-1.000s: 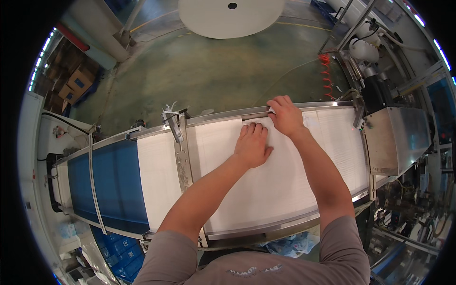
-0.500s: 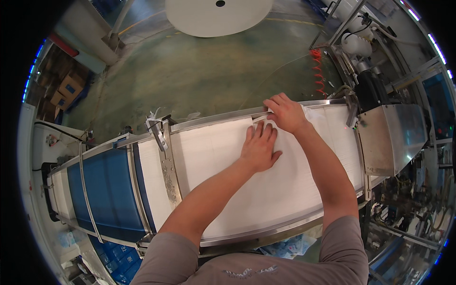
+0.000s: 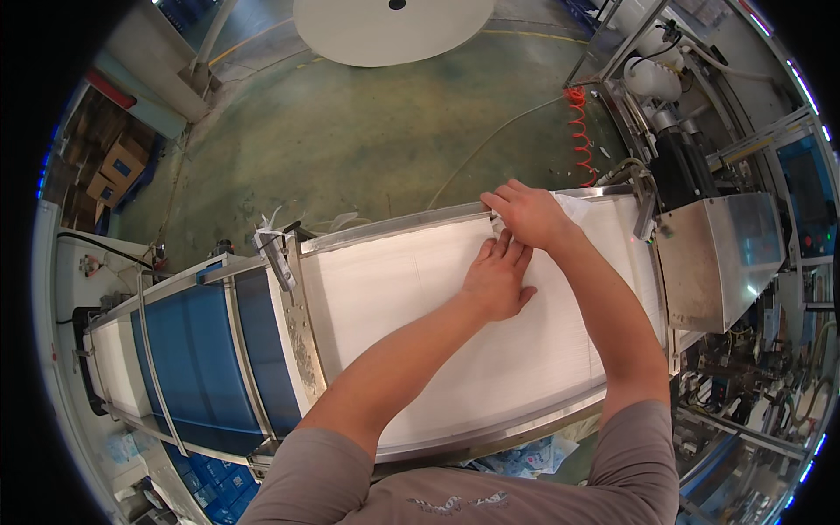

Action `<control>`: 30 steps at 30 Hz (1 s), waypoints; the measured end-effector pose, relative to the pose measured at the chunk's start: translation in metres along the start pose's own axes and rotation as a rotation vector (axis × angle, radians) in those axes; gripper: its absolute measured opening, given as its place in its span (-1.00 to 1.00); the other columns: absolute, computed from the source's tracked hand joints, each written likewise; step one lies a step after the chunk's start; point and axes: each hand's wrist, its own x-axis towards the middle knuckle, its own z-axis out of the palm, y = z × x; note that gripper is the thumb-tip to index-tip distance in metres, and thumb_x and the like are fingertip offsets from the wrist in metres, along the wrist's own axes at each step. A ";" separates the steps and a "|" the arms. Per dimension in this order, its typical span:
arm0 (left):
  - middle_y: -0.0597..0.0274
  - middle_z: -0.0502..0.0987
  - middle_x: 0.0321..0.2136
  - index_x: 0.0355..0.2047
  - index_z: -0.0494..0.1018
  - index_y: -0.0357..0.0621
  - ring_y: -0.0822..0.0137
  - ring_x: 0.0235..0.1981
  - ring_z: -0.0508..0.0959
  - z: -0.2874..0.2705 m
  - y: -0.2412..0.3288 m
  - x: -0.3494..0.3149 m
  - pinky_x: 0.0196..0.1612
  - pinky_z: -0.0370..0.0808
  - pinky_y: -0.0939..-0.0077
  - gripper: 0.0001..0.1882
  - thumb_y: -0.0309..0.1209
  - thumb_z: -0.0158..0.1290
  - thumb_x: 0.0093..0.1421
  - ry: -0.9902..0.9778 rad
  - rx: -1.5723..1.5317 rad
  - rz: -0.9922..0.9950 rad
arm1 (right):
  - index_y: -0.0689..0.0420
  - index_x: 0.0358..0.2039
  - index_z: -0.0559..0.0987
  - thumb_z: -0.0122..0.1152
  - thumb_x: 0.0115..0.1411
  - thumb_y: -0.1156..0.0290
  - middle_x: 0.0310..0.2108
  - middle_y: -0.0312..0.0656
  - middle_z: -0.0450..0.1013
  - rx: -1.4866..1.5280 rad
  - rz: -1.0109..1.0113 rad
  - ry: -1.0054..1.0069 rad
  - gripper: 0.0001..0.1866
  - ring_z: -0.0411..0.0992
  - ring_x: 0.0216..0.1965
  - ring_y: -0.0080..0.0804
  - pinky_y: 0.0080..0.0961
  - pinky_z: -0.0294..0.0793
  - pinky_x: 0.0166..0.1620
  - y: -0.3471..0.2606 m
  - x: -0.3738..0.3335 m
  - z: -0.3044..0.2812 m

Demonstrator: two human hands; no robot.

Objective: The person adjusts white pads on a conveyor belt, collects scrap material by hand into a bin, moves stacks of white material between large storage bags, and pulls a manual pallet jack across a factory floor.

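Under the two forearms, the sheets [image 3: 490,376] are white with faint thin lines, while at eight o'clock the belt [image 3: 197,372] is of deep blue, and at six o'clock the shirt [image 3: 542,494] is grey-brown with a pale print [image 3: 437,505]. Toward twelve o'clock, the floor [image 3: 367,149] is a mottled dull green, and the big disc [image 3: 350,35] beyond it is off-white with a dark centre. The coiled hose [image 3: 579,136] at two o'clock is orange-red, the metal cover [image 3: 709,262] at three is silver-grey, and the cartons [image 3: 122,162] at ten are brown.
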 end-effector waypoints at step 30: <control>-0.05 0.25 0.32 0.31 0.25 -0.37 0.01 0.40 0.17 0.048 0.041 0.102 0.43 0.07 0.19 -0.16 -0.06 0.21 0.17 -0.042 -0.084 0.232 | 0.06 -0.45 0.65 0.23 0.24 0.21 -0.39 -0.16 0.60 -0.176 0.788 -0.147 -0.78 0.60 -0.30 -0.07 -0.12 0.59 -0.23 0.082 -0.111 -0.006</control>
